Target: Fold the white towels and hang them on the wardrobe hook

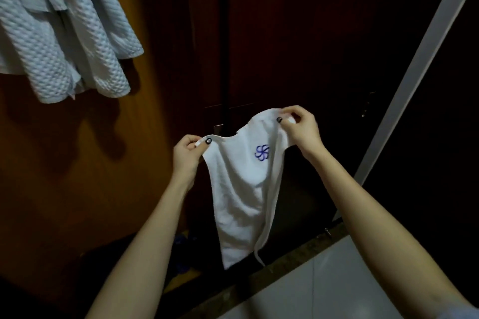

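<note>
From the head view, the person stands facing a dark brown wardrobe (298, 33) with both bare forearms stretched out in front. A white towel (241, 189) hangs in the air between the hands, in front of the lower part of the wardrobe doors and above the floor. The left grip (185, 155) pinches the towel's upper left corner between thumb and curled fingers. The right grip (300, 125) pinches the upper right corner the same way and sits a little higher and farther forward than the left. The top edge sags between the two corners. A blue flower emblem (261, 153) shows on the cloth near the top, closer to the right grip. The towel narrows as it drops, and a thin strip of hem trails off its lowest point.

At the upper left, a pale waffle-textured cloth (59, 33) hangs against a warmly lit wooden panel (77, 176), casting shadows on it. A white frame strip (414, 59) runs diagonally up the right side. Below, a dark stone threshold (272, 274) borders pale floor tiles (324, 287).
</note>
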`<action>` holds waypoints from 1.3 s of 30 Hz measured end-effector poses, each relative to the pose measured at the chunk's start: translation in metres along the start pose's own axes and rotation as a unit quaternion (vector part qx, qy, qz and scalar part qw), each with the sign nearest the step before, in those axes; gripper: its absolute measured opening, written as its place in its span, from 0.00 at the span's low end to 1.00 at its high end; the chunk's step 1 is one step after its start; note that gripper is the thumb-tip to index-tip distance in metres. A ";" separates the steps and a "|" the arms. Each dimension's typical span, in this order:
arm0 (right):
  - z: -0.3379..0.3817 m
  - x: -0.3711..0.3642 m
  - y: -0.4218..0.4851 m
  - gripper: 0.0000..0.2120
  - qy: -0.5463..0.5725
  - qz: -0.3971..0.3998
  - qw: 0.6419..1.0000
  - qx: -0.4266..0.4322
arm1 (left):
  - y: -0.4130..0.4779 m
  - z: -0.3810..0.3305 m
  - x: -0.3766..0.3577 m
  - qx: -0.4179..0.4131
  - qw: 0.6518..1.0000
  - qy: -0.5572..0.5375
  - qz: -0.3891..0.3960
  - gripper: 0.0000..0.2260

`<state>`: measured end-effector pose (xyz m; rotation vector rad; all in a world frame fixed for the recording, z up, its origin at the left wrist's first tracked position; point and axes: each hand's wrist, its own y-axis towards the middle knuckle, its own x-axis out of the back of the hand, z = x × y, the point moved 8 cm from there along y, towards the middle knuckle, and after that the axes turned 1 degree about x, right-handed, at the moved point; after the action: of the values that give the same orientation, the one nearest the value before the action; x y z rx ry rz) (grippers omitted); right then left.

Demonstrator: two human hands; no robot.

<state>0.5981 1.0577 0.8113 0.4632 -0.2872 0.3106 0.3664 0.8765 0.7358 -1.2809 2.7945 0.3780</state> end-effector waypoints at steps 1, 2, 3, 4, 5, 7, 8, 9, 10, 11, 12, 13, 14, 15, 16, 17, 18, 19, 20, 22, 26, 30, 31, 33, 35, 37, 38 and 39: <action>0.002 -0.009 -0.005 0.06 0.038 0.032 0.999 -0.015 | -0.001 0.000 -0.007 0.002 1.000 -0.018 -0.001 0.05; 0.002 -0.018 -0.011 0.06 0.084 0.062 0.994 -0.038 | -0.002 0.000 -0.014 0.006 1.000 -0.029 0.002 0.04; 0.003 -0.027 -0.018 0.06 0.125 0.090 0.986 -0.060 | -0.003 -0.001 -0.020 0.008 0.999 -0.031 0.006 0.04; 0.005 -0.034 -0.025 0.06 0.157 0.117 0.978 -0.077 | -0.004 -0.002 -0.024 0.009 1.000 -0.026 0.011 0.04; 0.008 -0.039 -0.030 0.07 0.176 0.149 0.970 -0.081 | -0.003 -0.005 -0.027 0.007 1.000 -0.021 0.016 0.04; 0.020 -0.050 -0.040 0.11 0.200 0.229 0.950 -0.066 | 0.000 -0.016 -0.028 -0.002 1.000 -0.010 0.021 0.03; 0.026 -0.055 -0.044 0.14 0.199 0.268 0.941 -0.054 | 0.002 -0.024 -0.027 -0.009 1.000 -0.005 0.024 0.04; 0.031 -0.059 -0.046 0.16 0.180 0.294 0.938 -0.038 | 0.005 -0.033 -0.027 -0.016 0.999 0.002 0.029 0.04; 0.036 -0.061 -0.047 0.17 0.148 0.303 0.941 -0.019 | 0.007 -0.040 -0.027 -0.024 0.999 0.017 0.036 0.05; 0.041 -0.062 -0.047 0.16 0.115 0.295 0.949 0.000 | 0.008 -0.048 -0.028 -0.033 0.998 0.038 0.044 0.06; 0.045 -0.063 -0.046 0.12 0.096 0.274 0.957 0.016 | 0.009 -0.054 -0.028 -0.041 0.996 0.058 0.052 0.06; 0.049 -0.063 -0.045 0.07 0.089 0.248 0.964 0.027 | 0.010 -0.059 -0.029 -0.045 0.995 0.070 0.059 0.06; 0.055 -0.065 -0.045 0.02 0.088 0.231 0.968 0.037 | 0.010 -0.063 -0.029 -0.048 0.994 0.074 0.065 0.05; 0.060 -0.068 -0.045 0.02 0.080 0.222 0.970 0.051 | 0.011 -0.066 -0.028 -0.051 0.993 0.077 0.068 0.04; 0.065 -0.072 -0.046 0.05 0.061 0.220 0.971 0.070 | 0.010 -0.068 -0.027 -0.053 0.993 0.077 0.071 0.04; 0.069 -0.077 -0.046 0.06 0.032 0.222 0.970 0.091 | 0.009 -0.070 -0.024 -0.051 0.993 0.073 0.071 0.04; 0.073 -0.082 -0.046 0.07 0.011 0.222 0.969 0.111 | 0.008 -0.070 -0.022 -0.047 0.994 0.063 0.071 0.05; 0.077 -0.086 -0.045 0.06 0.003 0.222 0.967 0.124 | 0.008 -0.069 -0.019 -0.040 0.995 0.053 0.073 0.05; 0.080 -0.089 -0.044 0.05 0.005 0.221 0.967 0.129 | 0.007 -0.069 -0.017 -0.035 0.995 0.044 0.079 0.04; 0.085 -0.095 -0.041 0.04 0.009 0.215 0.967 0.139 | 0.007 -0.072 -0.015 -0.035 0.994 0.029 0.100 0.04; 0.093 -0.105 -0.036 0.05 0.042 0.210 0.966 0.144 | 0.010 -0.082 -0.005 -0.042 0.992 -0.013 0.122 0.07; 0.098 -0.116 -0.032 0.08 0.057 0.200 0.968 0.143 | 0.013 -0.087 0.009 -0.047 0.989 -0.029 0.134 0.10; 0.099 -0.119 -0.031 0.08 0.059 0.202 0.967 0.143 | 0.014 -0.088 0.012 -0.047 0.988 -0.025 0.142 0.11; 0.099 -0.123 -0.030 0.08 0.060 0.203 0.967 0.142 | 0.013 -0.088 0.016 -0.040 0.986 -0.020 0.161 0.10; 0.099 -0.126 -0.029 0.08 0.059 0.198 0.968 0.142 | 0.013 -0.088 0.019 -0.034 0.984 -0.024 0.173 0.06; 0.100 -0.128 -0.027 0.08 0.055 0.192 0.969 0.143 | 0.012 -0.088 0.020 -0.034 0.985 -0.009 0.167 0.04; 0.100 -0.129 -0.027 0.08 0.052 0.188 0.970 0.144 | 0.012 -0.089 0.020 -0.043 0.987 0.013 0.155 0.04; 0.100 -0.130 -0.026 0.08 0.049 0.185 0.970 0.147 | 0.013 -0.089 0.021 -0.058 0.988 0.038 0.139 0.04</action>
<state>0.4687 0.9582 0.8428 0.6845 -0.2302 0.7457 0.3483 0.8481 0.8218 -0.9412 3.0654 0.5202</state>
